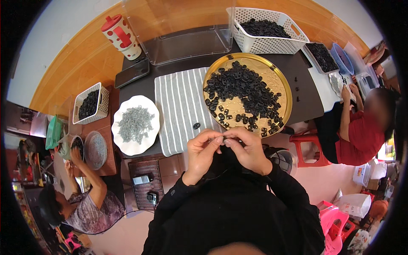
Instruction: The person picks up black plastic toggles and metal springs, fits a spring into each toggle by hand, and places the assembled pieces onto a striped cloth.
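My left hand [200,155] and my right hand [250,151] meet fingertip to fingertip at the table's front edge. Both pinch a tiny dark piece, mostly covered by my fingers; its kind cannot be made out. Just beyond my left hand, a single black oval plastic piece with holes [196,126] lies on the grey-and-white striped cloth [180,97]. A round gold tray [285,80] past my right hand bears a heap of similar small black pieces [242,87]. Left of the cloth, a white scalloped plate [123,144] carries a pile of small grey, see-through-looking parts [135,124].
Behind stand a transparent plastic box [182,44], a white basket of black pieces [272,44], a spotted tumbler [122,37] and a phone [132,73]. Co-workers sit at the left [95,208] and right [361,140]. A red stool [308,148] stands to the right.
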The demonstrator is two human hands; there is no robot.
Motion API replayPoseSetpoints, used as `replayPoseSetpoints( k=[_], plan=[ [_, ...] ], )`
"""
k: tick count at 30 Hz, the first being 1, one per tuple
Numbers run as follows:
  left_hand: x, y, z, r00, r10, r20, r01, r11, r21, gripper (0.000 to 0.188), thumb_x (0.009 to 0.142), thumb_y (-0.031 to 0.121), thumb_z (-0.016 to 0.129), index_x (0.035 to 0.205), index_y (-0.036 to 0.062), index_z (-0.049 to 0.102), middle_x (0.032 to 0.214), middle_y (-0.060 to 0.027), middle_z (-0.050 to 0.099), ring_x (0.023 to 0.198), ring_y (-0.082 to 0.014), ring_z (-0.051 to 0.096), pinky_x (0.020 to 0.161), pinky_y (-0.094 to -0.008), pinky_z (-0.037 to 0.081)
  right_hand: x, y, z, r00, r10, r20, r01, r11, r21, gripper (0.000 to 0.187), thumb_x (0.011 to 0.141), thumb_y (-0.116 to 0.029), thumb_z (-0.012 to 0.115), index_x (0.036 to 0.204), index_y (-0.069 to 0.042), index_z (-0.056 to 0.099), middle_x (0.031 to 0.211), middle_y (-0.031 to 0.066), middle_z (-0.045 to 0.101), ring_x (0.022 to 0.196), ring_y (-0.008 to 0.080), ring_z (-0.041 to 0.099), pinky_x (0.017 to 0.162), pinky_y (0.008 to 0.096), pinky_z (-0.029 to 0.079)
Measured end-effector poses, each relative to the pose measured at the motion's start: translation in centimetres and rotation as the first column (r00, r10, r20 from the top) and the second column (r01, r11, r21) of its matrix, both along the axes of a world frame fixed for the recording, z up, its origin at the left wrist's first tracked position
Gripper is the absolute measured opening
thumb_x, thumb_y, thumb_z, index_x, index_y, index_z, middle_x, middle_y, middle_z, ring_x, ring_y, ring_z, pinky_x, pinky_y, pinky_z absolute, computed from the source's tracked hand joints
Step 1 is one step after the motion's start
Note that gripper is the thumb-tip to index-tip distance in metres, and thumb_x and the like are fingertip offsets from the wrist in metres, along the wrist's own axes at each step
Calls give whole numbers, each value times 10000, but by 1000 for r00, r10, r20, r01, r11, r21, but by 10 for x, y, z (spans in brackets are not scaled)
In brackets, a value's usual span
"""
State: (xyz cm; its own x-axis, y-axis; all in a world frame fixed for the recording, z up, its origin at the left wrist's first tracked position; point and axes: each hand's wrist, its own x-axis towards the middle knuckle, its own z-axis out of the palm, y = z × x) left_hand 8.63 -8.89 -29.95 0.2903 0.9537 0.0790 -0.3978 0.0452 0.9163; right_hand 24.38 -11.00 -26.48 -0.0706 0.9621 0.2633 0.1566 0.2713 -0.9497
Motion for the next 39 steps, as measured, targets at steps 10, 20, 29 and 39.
replayPoseSetpoints(
  k=[10, 20, 29, 39],
  plan=[
    [-16, -5, 2, 980, -140, -144, 128, 988, -86, 93, 906, -9, 601, 975, -25, 662, 888, -49, 605, 746, -94, 598, 591, -205, 473, 23, -3, -7, 961, -126, 247, 58, 962, 268, 111, 769, 55, 658, 854, 4, 607, 745, 134, 586, 666, 294, 597, 583, 340, 461],
    [-15, -3, 0, 977, -72, -200, 69, 997, -20, 164, 913, -20, 571, 1040, -13, 674, 876, -42, 579, 718, -94, 580, 606, -201, 470, 46, 18, -2, 750, -175, 638, -48, 947, 317, 195, 711, 73, 581, 890, -4, 590, 788, 122, 587, 752, 309, 561, 668, 383, 450],
    [-18, -5, -1, 978, -80, -195, 72, 996, -50, 149, 913, -20, 569, 1014, -9, 677, 890, -44, 584, 732, -94, 584, 610, -205, 474, 45, 33, 0, 603, -107, 790, -196, 941, 277, 141, 691, 29, 544, 825, -18, 539, 785, 125, 553, 760, 320, 539, 696, 398, 451],
    [-20, -2, -5, 980, -42, -193, 35, 999, -41, 145, 905, -35, 572, 1004, -16, 677, 872, -46, 590, 718, -98, 586, 600, -207, 473, 48, 33, 3, 661, -49, 749, -164, 964, 209, 123, 756, 18, 571, 872, -20, 578, 789, 132, 573, 770, 332, 558, 678, 408, 457]
  ],
)
